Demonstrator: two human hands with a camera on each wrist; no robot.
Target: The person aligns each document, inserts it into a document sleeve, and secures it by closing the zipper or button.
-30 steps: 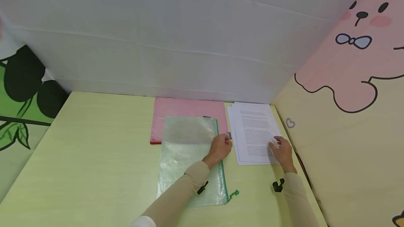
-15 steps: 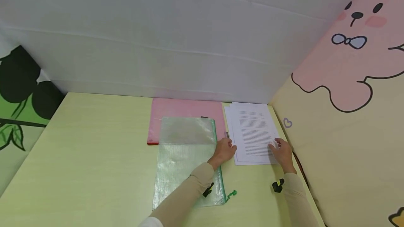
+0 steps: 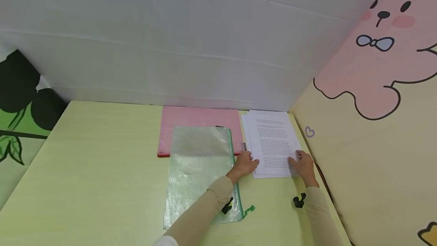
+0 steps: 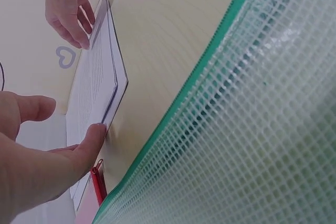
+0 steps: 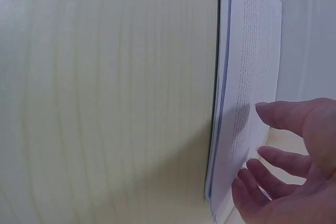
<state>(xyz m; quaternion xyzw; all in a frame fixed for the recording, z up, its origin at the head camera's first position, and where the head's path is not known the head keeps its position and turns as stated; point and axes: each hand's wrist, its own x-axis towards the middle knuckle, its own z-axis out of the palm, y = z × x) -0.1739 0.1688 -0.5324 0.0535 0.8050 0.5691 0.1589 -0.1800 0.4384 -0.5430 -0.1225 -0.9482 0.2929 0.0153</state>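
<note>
A stack of printed paper sheets (image 3: pixel 273 139) lies at the right of the table, its sheets slightly out of line. My left hand (image 3: pixel 245 164) is at the stack's lower left edge; in the left wrist view, one fingertip (image 4: pixel 97 132) touches the paper edge while the other digits stay apart. On the stack's right side is my right hand (image 3: pixel 304 166), thumb over the print and fingers loosely bent along the edge. Under my left forearm lies a clear mesh zip pouch (image 3: pixel 198 174) with a green zip edge. It partly covers a pink zip pouch (image 3: pixel 201 115).
A green cord pull (image 3: pixel 250 210) hangs off the mesh pouch's lower right corner. The light yellow table (image 3: pixel 102 170) meets a white back wall (image 3: pixel 187 48). Close beside the stack on the right rises a side wall (image 3: pixel 375 162) with a bear drawing.
My left hand has moved right, from the mesh pouch's green edge to the paper stack's left edge. My right hand stays at the stack's right side. The head view has shifted slightly.
</note>
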